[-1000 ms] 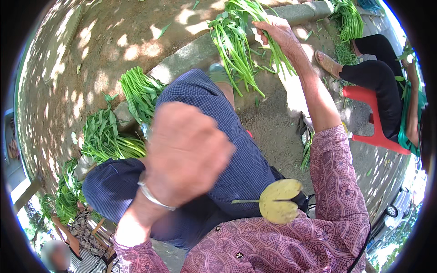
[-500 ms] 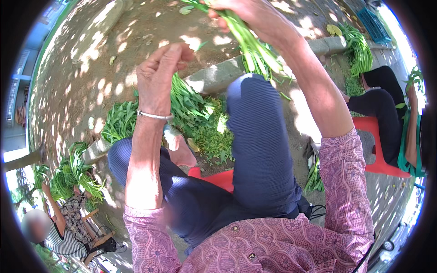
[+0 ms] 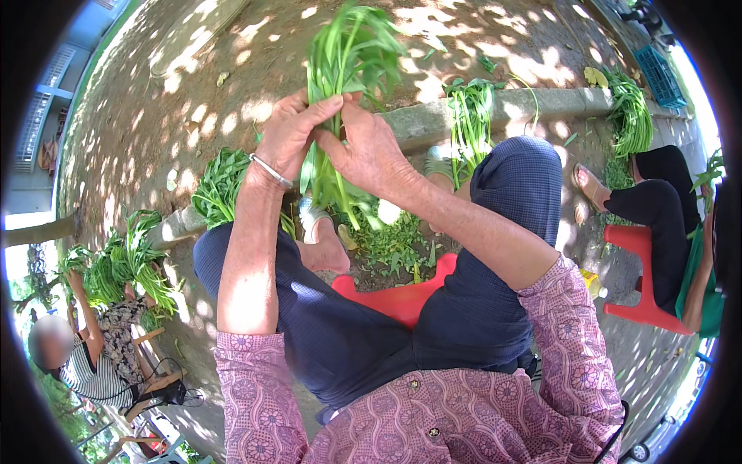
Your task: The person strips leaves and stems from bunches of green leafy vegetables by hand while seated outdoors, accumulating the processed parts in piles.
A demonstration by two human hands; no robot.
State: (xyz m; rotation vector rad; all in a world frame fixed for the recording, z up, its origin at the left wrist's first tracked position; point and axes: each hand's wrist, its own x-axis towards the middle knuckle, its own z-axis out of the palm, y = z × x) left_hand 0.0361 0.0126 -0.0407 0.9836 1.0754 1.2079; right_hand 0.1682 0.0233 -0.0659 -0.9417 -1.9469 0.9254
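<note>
Above my lap I hold an upright bunch of long-stemmed leafy greens (image 3: pixel 352 58), leaves up and stems down. My left hand (image 3: pixel 290 143) closes on the bunch's left side, thumb across the stems. My right hand (image 3: pixel 367 151) grips it from the right, its fingers meeting the left ones. Hands hide the middle of the bunch. Just left of them, a pile of greens (image 3: pixel 222 185) lies by the stone kerb (image 3: pixel 417 124). A separate bundle of greens (image 3: pixel 470 116) drapes over the kerb to the right.
Leaf scraps (image 3: pixel 390 247) litter the ground between my feet. Beneath me is a red stool (image 3: pixel 406 298). One person sits at far right on another red stool (image 3: pixel 630 240); another, at far left, handles greens (image 3: pixel 127 263). A blue crate (image 3: pixel 661 77) stands at the far right.
My right hand has brought the bunch down and left, and it now stands leaves up. My left hand, earlier apart from it, grips it too. My right knee has shifted right.
</note>
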